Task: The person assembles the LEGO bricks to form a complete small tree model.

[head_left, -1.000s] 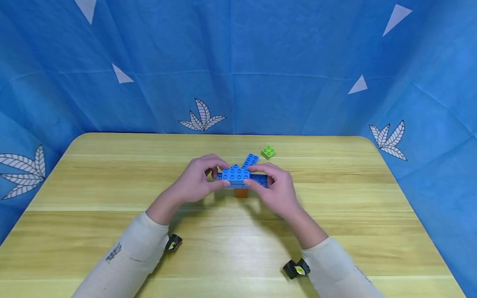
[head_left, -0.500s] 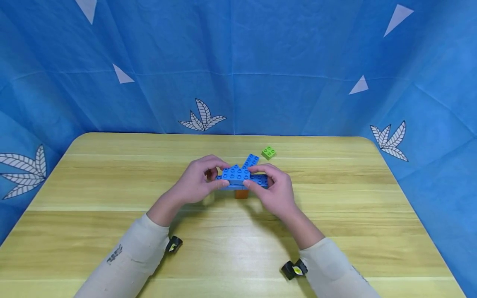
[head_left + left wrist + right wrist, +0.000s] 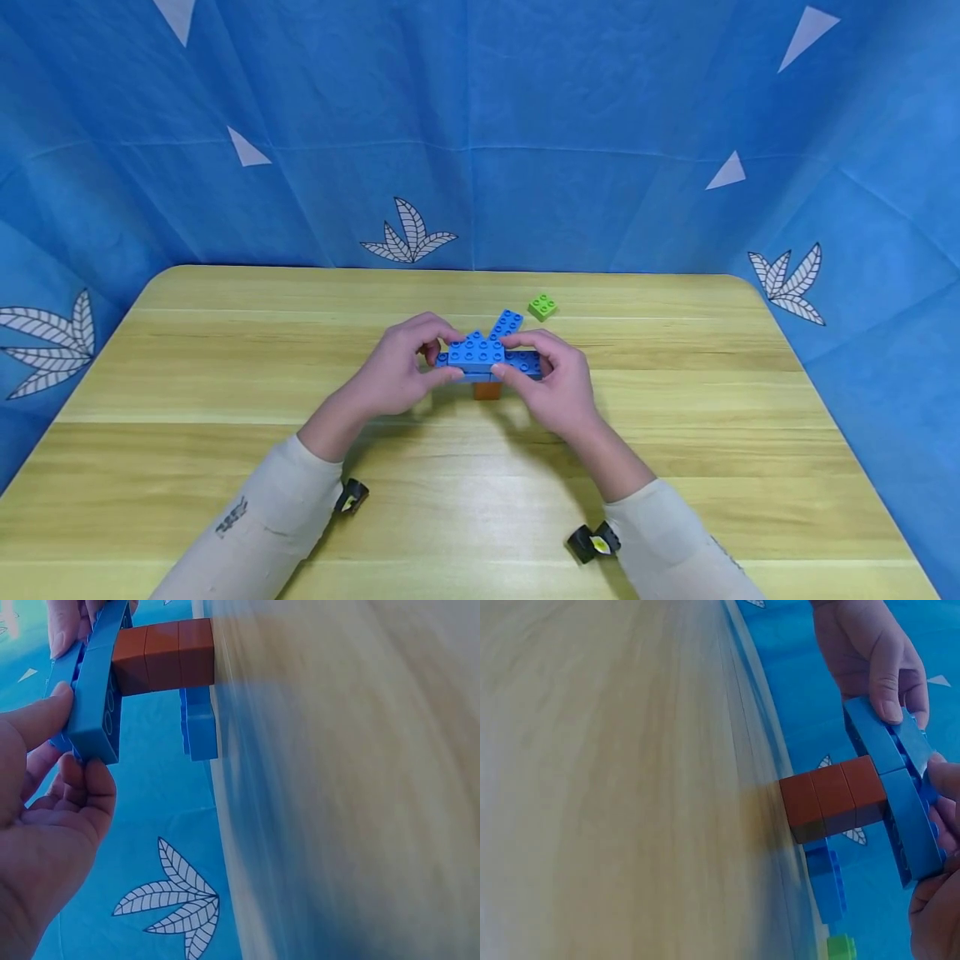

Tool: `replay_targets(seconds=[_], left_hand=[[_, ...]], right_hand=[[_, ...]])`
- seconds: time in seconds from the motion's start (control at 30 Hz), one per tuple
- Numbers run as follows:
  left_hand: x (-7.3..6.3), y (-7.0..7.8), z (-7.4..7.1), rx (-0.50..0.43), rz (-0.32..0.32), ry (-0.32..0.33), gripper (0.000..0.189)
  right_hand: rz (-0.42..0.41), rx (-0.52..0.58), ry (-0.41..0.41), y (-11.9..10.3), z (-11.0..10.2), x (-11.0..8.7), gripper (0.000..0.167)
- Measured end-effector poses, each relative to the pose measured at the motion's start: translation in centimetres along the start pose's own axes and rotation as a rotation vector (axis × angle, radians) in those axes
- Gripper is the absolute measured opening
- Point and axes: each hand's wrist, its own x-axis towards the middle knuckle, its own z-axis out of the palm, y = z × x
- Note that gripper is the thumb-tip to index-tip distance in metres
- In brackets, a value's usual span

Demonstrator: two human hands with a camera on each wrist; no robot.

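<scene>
A blue building brick with studs on top lies across two lower blue bricks. My left hand pinches its left end between thumb and fingers. On the right end, thumb and forefinger of my right hand pinch the same brick. Studs show in a narrow gap between the upper brick and the lower ones in the right wrist view. Below them, a column of three brown bricks stands on the table. The fingertips of the left hand also touch the end of a lower blue brick.
Behind the column another blue brick lies slantwise on the table. A small green brick sits to its right, farther back. The wooden table ends at a blue curtain behind and at the sides.
Both hands keep their pinch on the upper blue brick and stay almost in place. The right forearm has shifted very slightly to the left.
</scene>
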Motion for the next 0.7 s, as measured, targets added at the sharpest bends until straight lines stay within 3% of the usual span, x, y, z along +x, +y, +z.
replay_targets(seconds=[0.27, 0.4, 0.53, 0.7], left_hand=[[-0.1, -0.1, 0.1, 0.02, 0.063, 0.028, 0.035], [-0.2, -0.1, 0.2, 0.027, 0.089, 0.031, 0.034], [-0.2, 0.0, 0.2, 0.011, 0.089, 0.035, 0.034], [-0.2, 0.0, 0.3, -0.001, 0.077, 0.045, 0.035]], right_hand=[[0.004, 0.016, -0.014, 0.0, 0.2, -0.1, 0.033], [0.0, 0.043, -0.033, -2.0, 0.1, -0.2, 0.03], [-0.001, 0.051, -0.048, -3.4, -0.1, -0.2, 0.028], [0.003, 0.039, -0.053, -2.8, -0.1, -0.1, 0.029]])
